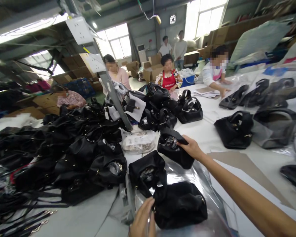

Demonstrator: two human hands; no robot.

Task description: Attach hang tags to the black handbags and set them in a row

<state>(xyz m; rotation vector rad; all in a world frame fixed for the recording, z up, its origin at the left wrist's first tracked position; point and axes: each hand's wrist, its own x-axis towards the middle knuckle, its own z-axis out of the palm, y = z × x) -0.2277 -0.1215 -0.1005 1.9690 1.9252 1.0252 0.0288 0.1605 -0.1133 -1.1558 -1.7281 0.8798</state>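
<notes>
Right hand (191,146): pinched on upper part of far black bag (181,156), just right of frame centre. Left hand (142,220): at left end of near black bag (182,207), lower centre; grip or mere touch, cannot tell. Middle black bag (149,161): crowded beside both. Risk: handles snagging from crowding; slipping on glossy plastic sheet (201,177).
</notes>
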